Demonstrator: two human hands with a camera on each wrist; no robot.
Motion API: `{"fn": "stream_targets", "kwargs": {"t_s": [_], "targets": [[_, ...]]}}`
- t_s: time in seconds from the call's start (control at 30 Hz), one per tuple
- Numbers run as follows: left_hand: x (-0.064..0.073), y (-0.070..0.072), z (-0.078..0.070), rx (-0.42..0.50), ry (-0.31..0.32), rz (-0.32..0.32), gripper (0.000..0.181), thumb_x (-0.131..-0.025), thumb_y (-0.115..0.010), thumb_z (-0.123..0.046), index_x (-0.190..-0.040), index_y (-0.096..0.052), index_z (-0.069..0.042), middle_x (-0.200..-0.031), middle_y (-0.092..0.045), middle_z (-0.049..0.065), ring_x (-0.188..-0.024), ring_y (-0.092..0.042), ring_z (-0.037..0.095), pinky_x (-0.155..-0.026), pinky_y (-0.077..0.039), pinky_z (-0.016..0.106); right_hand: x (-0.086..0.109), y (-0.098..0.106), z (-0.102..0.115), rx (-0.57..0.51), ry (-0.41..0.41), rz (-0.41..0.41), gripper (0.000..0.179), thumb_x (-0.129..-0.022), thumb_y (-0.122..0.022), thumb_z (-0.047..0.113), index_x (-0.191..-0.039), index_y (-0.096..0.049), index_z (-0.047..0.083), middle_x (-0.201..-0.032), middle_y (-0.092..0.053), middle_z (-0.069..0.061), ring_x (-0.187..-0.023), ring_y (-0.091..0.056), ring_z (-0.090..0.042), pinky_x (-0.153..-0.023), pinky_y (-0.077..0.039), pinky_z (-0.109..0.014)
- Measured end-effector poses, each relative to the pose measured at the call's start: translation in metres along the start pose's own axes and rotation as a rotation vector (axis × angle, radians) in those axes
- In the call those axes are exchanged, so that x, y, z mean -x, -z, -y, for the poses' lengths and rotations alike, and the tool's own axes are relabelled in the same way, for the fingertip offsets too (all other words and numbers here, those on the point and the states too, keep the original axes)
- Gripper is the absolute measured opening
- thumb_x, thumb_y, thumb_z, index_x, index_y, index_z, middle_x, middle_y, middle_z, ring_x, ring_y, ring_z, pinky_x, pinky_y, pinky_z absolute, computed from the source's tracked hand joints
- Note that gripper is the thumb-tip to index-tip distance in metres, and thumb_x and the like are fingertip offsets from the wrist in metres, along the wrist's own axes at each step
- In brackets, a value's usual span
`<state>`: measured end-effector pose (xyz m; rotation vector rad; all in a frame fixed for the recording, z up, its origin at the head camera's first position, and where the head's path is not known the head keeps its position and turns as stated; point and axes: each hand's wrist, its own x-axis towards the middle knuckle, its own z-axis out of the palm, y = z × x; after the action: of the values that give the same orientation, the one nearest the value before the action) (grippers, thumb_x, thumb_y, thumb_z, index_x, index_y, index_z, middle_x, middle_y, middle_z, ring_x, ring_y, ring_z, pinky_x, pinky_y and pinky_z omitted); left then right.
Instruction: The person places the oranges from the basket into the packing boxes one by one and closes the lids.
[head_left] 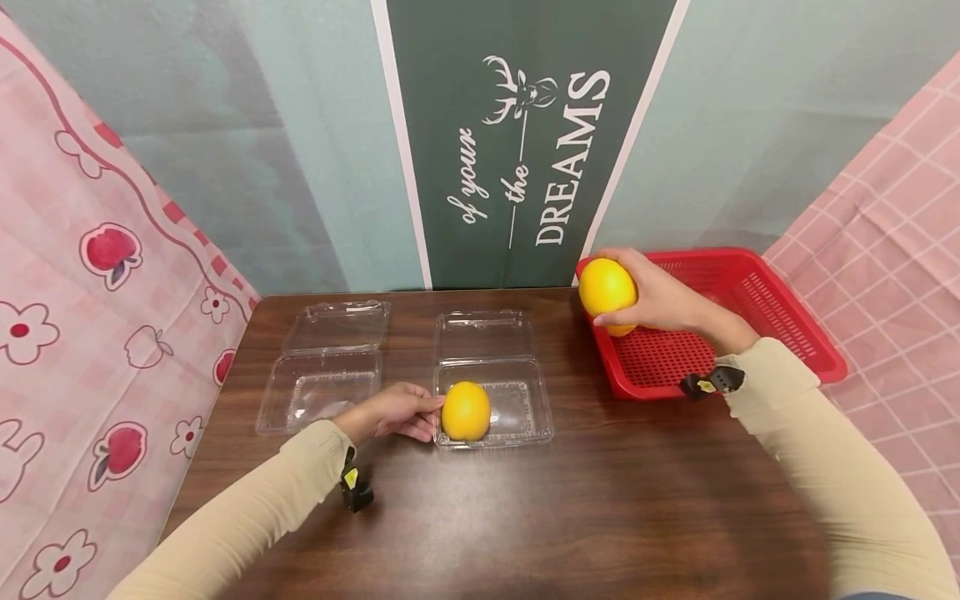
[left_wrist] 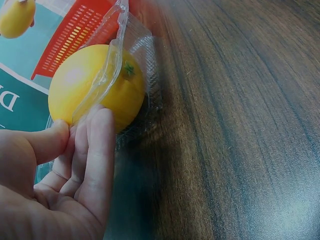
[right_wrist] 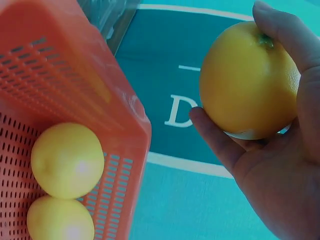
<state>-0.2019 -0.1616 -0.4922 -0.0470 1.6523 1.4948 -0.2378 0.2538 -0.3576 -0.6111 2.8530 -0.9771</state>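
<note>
My right hand (head_left: pixel 660 296) grips an orange (head_left: pixel 604 285) over the left rim of the red basket (head_left: pixel 795 321). Thumb and fingers wrap around its sides in the right wrist view, its green stem mark (right_wrist: pixel 265 41) showing near the thumb. My left hand (head_left: pixel 401 411) pinches the left edge of an opened clear plastic clamshell box (head_left: pixel 525 408) between thumb and fingers. Inside that box, at its left side, sits another orange (head_left: pixel 467 412). Close up in the left wrist view, the box's clear rim (left_wrist: pixel 112 70) crosses in front of this orange.
Two more oranges, one (right_wrist: pixel 67 161) above the other (right_wrist: pixel 60 220) in the right wrist view, lie in the basket. A second opened clear clamshell box (head_left: pixel 322 387) stands left of the first on the brown wooden table (head_left: pixel 480 517). A printed cloth (head_left: pixel 525 167) hangs behind.
</note>
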Motion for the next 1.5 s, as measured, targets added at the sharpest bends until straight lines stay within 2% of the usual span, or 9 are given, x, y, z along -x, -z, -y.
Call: {"fn": "stream_targets", "kwargs": {"t_s": [0.13,0.33,0.7,0.9,1.17,1.5], "targets": [[0.0,-0.001,0.002,-0.002,0.001,0.003,0.025,-0.107,-0.053,-0.014,-0.086,-0.059,-0.004,-0.073,-0.061,0.006,-0.061,-0.065,0.012,-0.061,-0.061,0.027,0.004,-0.007,0.003,-0.005,0.029,-0.001,0.09,-0.069,-0.094,0.018,-0.144,-0.044,0.01,-0.131,-0.049,-0.006,-0.114,-0.048,-0.025,-0.084,-0.054,-0.048],[0.001,-0.001,0.006,-0.009,-0.002,0.005,0.024,-0.107,-0.053,-0.015,-0.087,-0.059,-0.003,-0.074,-0.061,0.006,-0.061,-0.065,0.012,-0.061,-0.061,0.027,0.01,-0.019,0.011,0.048,0.048,-0.006,0.091,-0.07,-0.093,0.022,-0.145,-0.043,0.011,-0.134,-0.049,-0.009,-0.117,-0.049,-0.028,-0.088,-0.054,-0.052],[0.003,-0.003,0.011,-0.015,-0.01,0.006,0.024,-0.107,-0.054,-0.015,-0.086,-0.059,-0.003,-0.074,-0.061,0.006,-0.062,-0.065,0.012,-0.062,-0.061,0.027,0.019,-0.044,0.029,0.059,0.106,0.046,0.093,-0.07,-0.094,0.029,-0.145,-0.043,0.011,-0.133,-0.049,-0.01,-0.117,-0.05,-0.029,-0.089,-0.054,-0.051],[0.004,-0.005,0.015,-0.017,-0.012,0.002,0.024,-0.107,-0.054,-0.014,-0.086,-0.059,-0.004,-0.073,-0.062,0.006,-0.061,-0.065,0.012,-0.062,-0.061,0.027,0.025,-0.06,0.036,0.088,0.121,0.073,0.095,-0.068,-0.094,0.036,-0.145,-0.044,0.014,-0.128,-0.052,-0.007,-0.113,-0.052,-0.025,-0.087,-0.053,-0.046],[0.006,-0.006,0.015,-0.016,-0.011,0.0,0.023,-0.107,-0.054,-0.014,-0.086,-0.059,-0.004,-0.074,-0.062,0.006,-0.061,-0.065,0.012,-0.063,-0.061,0.028,0.028,-0.075,0.043,0.019,0.159,0.127,0.096,-0.067,-0.095,0.031,-0.145,-0.043,0.013,-0.131,-0.051,-0.006,-0.118,-0.048,-0.023,-0.09,-0.054,-0.045],[0.006,-0.008,0.011,-0.007,-0.012,-0.002,0.024,-0.107,-0.054,-0.014,-0.086,-0.059,-0.004,-0.074,-0.061,0.006,-0.061,-0.065,0.012,-0.063,-0.061,0.028,0.028,-0.091,0.052,-0.014,0.195,0.191,0.095,-0.068,-0.095,0.03,-0.145,-0.041,0.015,-0.131,-0.048,-0.003,-0.117,-0.049,-0.021,-0.091,-0.055,-0.042]]}}
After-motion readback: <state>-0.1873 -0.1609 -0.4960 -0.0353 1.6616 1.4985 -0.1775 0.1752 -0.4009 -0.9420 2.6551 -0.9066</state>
